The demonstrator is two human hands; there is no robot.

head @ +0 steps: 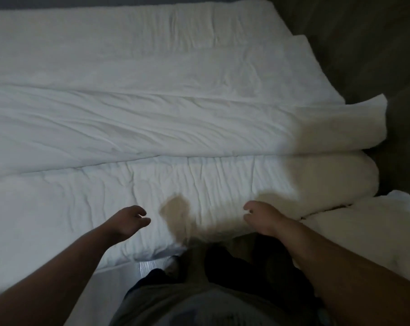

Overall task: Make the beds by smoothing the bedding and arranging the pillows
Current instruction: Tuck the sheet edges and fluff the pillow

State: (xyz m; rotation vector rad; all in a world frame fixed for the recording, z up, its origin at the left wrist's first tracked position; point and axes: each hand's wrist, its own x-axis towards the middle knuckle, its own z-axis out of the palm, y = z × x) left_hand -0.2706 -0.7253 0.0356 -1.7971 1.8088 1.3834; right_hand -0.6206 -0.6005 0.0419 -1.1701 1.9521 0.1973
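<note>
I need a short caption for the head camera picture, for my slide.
The left hand and right hand reach, empty, over the folded, wrinkled white duvet.

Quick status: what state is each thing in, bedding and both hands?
Duvet: folded in layers across the bed, wrinkled.
Left hand: loosely curled, holding nothing, over the near fold.
Right hand: loosely curled, holding nothing, over the near fold.
White bedding at right: partly out of frame.

Dim light; dark grey-brown floor (364, 43) along right side.
</note>
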